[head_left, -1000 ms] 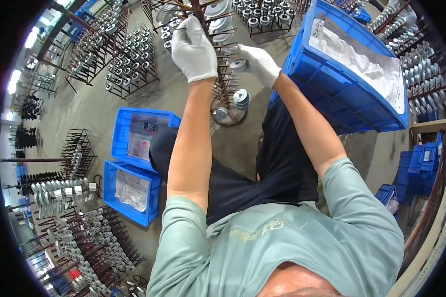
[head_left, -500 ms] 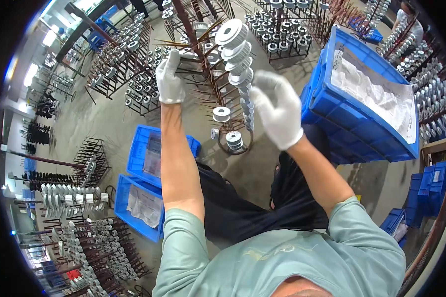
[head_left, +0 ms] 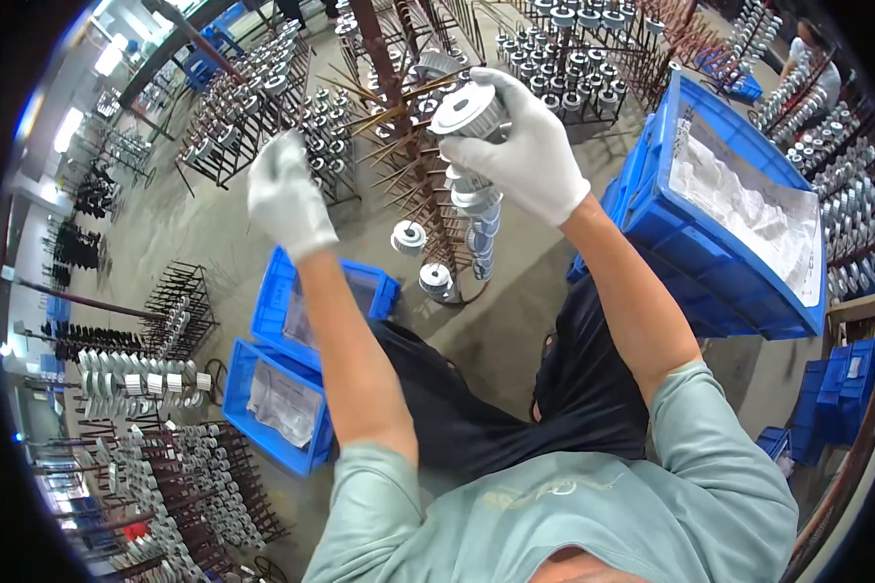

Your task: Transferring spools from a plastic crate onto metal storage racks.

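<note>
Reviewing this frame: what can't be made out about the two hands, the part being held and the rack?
- Left hand, head view: motion-blurred; whether it holds anything cannot be told.
- Metal wheel in the right hand: its lower side is hidden by the glove.
- Rack: its top is cut off by the upper edge.
- Large blue bin: contents covered by a white plastic liner.

I stand on a grey floor (head_left: 515,340). The rusty spike rack (head_left: 408,146) stands on it right in front of me. Left of the rack, two blue bins (head_left: 301,369) sit on the floor. Right of the rack is one big blue bin (head_left: 710,243). More racks of silver wheels (head_left: 165,466) stand far left.
</note>
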Available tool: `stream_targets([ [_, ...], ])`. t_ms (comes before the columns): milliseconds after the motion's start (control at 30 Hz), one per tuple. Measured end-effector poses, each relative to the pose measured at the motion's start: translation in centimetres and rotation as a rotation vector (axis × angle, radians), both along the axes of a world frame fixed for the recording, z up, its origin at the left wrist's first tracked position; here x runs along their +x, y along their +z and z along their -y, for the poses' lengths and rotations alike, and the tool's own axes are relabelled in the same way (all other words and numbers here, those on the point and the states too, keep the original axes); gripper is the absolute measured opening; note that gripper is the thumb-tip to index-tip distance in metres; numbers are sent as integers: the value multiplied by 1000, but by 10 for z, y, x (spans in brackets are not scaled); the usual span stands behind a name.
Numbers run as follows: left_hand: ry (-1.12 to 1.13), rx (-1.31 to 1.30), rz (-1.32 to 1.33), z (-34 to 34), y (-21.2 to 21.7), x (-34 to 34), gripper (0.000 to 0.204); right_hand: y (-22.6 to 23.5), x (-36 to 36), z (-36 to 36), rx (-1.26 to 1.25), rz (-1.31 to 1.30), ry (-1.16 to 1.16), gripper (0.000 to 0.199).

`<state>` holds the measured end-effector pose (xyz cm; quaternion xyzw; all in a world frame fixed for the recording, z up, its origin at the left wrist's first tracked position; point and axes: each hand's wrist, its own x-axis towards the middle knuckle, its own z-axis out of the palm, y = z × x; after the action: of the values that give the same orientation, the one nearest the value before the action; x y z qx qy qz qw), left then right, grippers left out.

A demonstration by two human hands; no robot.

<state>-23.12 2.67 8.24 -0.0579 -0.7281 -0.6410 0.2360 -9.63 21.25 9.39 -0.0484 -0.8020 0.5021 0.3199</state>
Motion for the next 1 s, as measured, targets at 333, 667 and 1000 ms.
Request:
stream_targets([
  [333, -381, -111, -134, -69, -21, 85, 38, -3, -4, -1, -117, -43, 114, 72],
  [667, -440, -303, -30, -71, -35, 51, 29, 2, -9, 8, 22, -9, -21, 77],
  [1000, -300, -481, -193, -72, -40, 47, 19, 21, 75, -28, -374, -387, 126, 83],
])
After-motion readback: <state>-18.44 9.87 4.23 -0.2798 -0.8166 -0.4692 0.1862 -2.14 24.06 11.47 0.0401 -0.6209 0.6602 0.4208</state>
